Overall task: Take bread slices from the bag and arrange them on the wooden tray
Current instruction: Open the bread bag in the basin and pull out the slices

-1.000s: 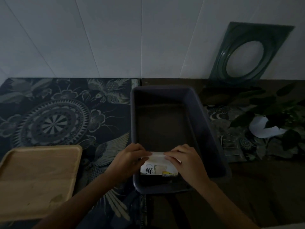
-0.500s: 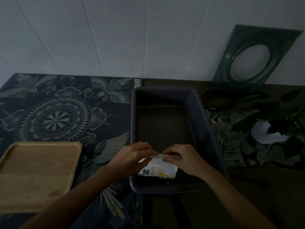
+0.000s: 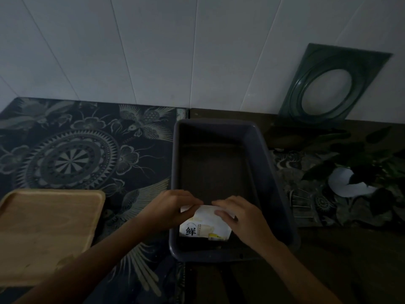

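A white bread bag (image 3: 202, 228) with a black printed character stands at the near end of a dark rectangular bin (image 3: 278, 189). My left hand (image 3: 173, 207) pinches the bag's top left edge. My right hand (image 3: 238, 213) grips the top right edge, fingers folded over it. No bread slice shows; the bag's contents are hidden. The wooden tray (image 3: 43, 233) lies at the left, with nothing on it, well apart from both hands.
A patterned dark mat (image 3: 87, 150) covers the left of the counter. A green frame with an oval hole (image 3: 328, 86) leans on the white wall at the back right. A leafy plant (image 3: 361, 163) and white paper (image 3: 346, 185) sit at the right.
Both hands stay on the bag's top, fingers shifting slightly along the edge. The camera view has drifted a little; the bag remains in the bin.
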Action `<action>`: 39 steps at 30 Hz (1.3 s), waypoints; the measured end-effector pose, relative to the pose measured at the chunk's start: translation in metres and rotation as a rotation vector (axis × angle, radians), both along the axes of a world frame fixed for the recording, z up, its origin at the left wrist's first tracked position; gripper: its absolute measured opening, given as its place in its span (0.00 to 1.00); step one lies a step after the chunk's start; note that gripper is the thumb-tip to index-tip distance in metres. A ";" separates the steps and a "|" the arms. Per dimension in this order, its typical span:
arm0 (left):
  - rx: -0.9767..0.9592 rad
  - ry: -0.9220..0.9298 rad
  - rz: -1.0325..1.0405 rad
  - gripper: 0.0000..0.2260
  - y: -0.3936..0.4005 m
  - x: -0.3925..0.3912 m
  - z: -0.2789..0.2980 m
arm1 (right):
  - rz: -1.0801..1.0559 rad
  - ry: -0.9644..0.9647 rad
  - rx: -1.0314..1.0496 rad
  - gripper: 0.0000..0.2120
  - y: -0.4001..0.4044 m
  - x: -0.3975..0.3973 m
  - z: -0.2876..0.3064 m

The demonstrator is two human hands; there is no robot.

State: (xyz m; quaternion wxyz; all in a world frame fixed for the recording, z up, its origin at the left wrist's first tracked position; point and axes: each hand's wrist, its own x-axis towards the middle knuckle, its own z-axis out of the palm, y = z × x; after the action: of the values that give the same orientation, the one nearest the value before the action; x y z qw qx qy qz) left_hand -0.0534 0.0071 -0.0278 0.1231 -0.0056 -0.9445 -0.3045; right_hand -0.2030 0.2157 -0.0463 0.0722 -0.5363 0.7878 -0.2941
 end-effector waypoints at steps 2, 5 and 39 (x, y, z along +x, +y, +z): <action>0.021 -0.028 0.007 0.09 0.000 -0.002 0.001 | -0.017 -0.002 -0.033 0.12 -0.001 0.000 0.001; 0.045 -0.075 0.009 0.10 0.001 -0.006 0.003 | -0.012 -0.019 -0.035 0.10 -0.003 -0.002 0.004; 0.119 -0.138 0.019 0.07 -0.020 -0.044 0.024 | 0.070 0.445 -0.150 0.04 0.012 0.035 0.012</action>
State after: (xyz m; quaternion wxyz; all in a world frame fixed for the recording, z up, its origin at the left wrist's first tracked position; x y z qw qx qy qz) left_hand -0.0974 -0.0126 -0.0041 0.0606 0.0317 -0.9309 -0.3588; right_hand -0.1685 0.2276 -0.0342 -0.1328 -0.6188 0.7412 -0.2236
